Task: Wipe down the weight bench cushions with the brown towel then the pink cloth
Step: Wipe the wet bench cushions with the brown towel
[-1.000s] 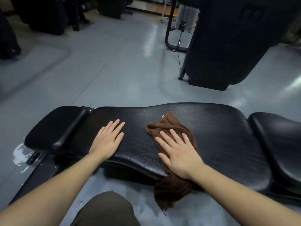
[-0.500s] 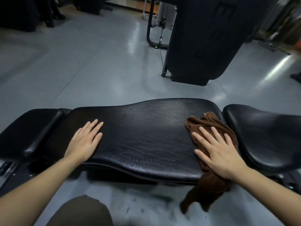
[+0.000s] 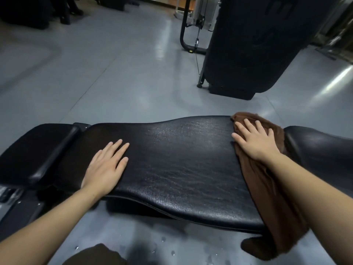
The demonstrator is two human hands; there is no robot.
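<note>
Glossy grey floor (image 3: pixel 114 77), black machine (image 3: pixel 254 44)

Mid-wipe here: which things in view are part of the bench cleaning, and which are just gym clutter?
Part of the job:
- brown towel under the right hand
- long bench cushion, braced by the left hand
- seat cushion
- small end pad

Just lying about:
- black punching bag
- cable machine frame

The pink cloth isn't in view.

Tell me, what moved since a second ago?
The right hand slid the towel along the long cushion, from its middle to its right end, beside the seat pad. The left hand stayed flat on the cushion's left part. Nothing was picked up or let go.
</note>
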